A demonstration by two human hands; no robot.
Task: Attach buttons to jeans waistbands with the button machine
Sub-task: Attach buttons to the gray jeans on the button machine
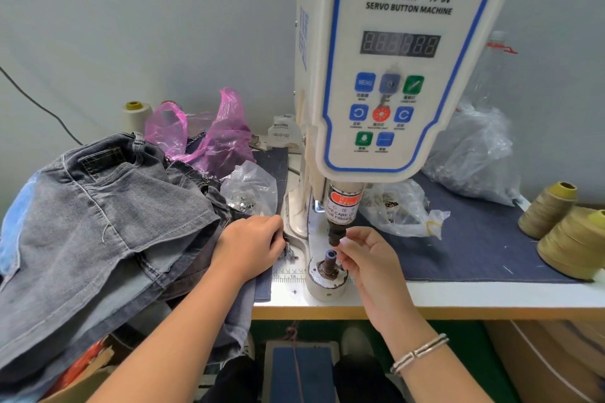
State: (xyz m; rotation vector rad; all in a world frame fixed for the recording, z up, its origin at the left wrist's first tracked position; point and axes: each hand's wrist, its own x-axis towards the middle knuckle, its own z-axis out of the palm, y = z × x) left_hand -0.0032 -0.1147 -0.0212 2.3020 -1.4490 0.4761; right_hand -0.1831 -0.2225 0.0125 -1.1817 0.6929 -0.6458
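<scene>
A white button machine [396, 59] stands at the back of the table [458, 296], its front panel lettered SERVO BUTTON MACHINE. The right hand [366, 262] is raised beside the punch [337, 232], fingertips pinched together just by its tip, above the lower die [327, 267]; whether they hold a button is too small to tell. The left hand [252, 245] rests knuckles-up on a heap of grey jeans [108, 213] at the table's left edge, its fingers curled into the cloth. Clear bags of metal parts [402, 209] lie behind the machine's base, thread cones [569, 232] at the right edge
</scene>
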